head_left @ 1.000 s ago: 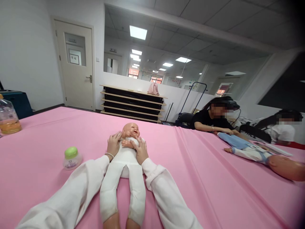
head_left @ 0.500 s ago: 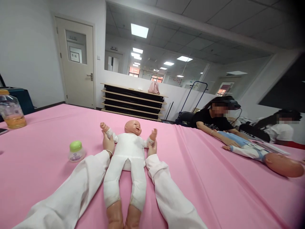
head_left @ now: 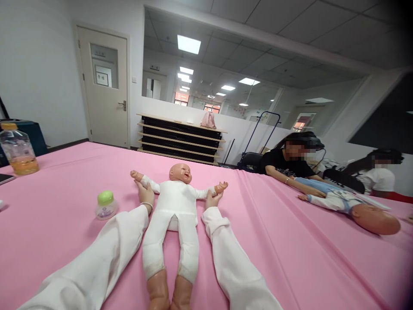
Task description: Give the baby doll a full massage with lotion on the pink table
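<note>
A baby doll [head_left: 176, 198] in a white cloth body lies face up on the pink-covered table [head_left: 258, 241], its feet towards me. Its arms are spread out to the sides. My left hand [head_left: 146, 196], with a beaded bracelet at the wrist, is closed round the doll's arm on the left. On the other side, my right hand [head_left: 213, 200] grips the doll's other arm just below its plastic hand. Part of my fingers is hidden behind the doll's sleeves. A small jar with a green lid [head_left: 106, 205] stands left of my left forearm.
At the far left stand a bottle of amber liquid [head_left: 21, 150] and a phone-like flat object [head_left: 6, 178]. To the right, a co-worker [head_left: 290, 161] handles a second doll [head_left: 348, 204] in blue and white. Another person [head_left: 380, 174] sits beyond. Low shelving [head_left: 180, 137] lines the back wall.
Both doll arms have swung outward and lower, the right one most, with my hands still on them. My right hand has moved slightly right. The view has shifted a little.
</note>
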A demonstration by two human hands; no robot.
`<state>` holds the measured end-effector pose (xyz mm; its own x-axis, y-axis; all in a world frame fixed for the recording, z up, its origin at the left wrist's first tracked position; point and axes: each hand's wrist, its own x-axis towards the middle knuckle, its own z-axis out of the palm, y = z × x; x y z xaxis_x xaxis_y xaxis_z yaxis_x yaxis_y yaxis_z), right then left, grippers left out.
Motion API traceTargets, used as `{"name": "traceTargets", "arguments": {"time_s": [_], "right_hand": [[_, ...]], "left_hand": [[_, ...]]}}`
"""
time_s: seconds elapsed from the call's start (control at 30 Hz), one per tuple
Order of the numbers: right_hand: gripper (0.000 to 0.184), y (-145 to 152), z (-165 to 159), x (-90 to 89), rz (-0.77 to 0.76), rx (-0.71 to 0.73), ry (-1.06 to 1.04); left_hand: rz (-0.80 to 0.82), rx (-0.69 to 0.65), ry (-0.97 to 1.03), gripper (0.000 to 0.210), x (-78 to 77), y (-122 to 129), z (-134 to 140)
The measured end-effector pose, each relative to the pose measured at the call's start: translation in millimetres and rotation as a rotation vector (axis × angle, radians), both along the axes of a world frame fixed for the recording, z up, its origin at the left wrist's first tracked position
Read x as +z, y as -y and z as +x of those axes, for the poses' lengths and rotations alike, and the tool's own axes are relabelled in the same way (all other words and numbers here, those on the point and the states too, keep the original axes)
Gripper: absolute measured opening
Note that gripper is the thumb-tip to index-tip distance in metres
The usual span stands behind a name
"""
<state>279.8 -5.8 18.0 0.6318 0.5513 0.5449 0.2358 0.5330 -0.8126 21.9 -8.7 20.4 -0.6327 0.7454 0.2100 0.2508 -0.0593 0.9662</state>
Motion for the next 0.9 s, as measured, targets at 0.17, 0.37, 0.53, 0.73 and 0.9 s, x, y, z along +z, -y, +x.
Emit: {"name": "traceTargets", "arguments": {"time_s": [0.17, 0.37, 0.53, 0.73, 0.9], "right_hand": [[0.075, 2, -37, 25.6, -0.126, 0.192, 0.334], [0.065, 7, -59, 32.1, -0.118, 0.292, 0.936], [0.062, 9, -63, 27.8, -0.206, 0.188, 1.086], [0.06, 7, -64, 26.4, -0.143, 0.208, 1.144], [0.053, 6, -61, 16.1, -0.066, 0.223, 0.865]], "left_hand": [[0.102, -0.13, -0.076, 0.064, 19.5, -8, 13], [0.255, -0.368, -0.552, 0.052, 28.2, -19, 26], [0.139, -0.397, -0.764, 0.054, 16.6, -15, 30], [0.128, -0.439, -0.883, 0.057, 17.5, -9, 29], [0.135, -0.394, -0.695, 0.054, 8.9, -12, 26]]}}
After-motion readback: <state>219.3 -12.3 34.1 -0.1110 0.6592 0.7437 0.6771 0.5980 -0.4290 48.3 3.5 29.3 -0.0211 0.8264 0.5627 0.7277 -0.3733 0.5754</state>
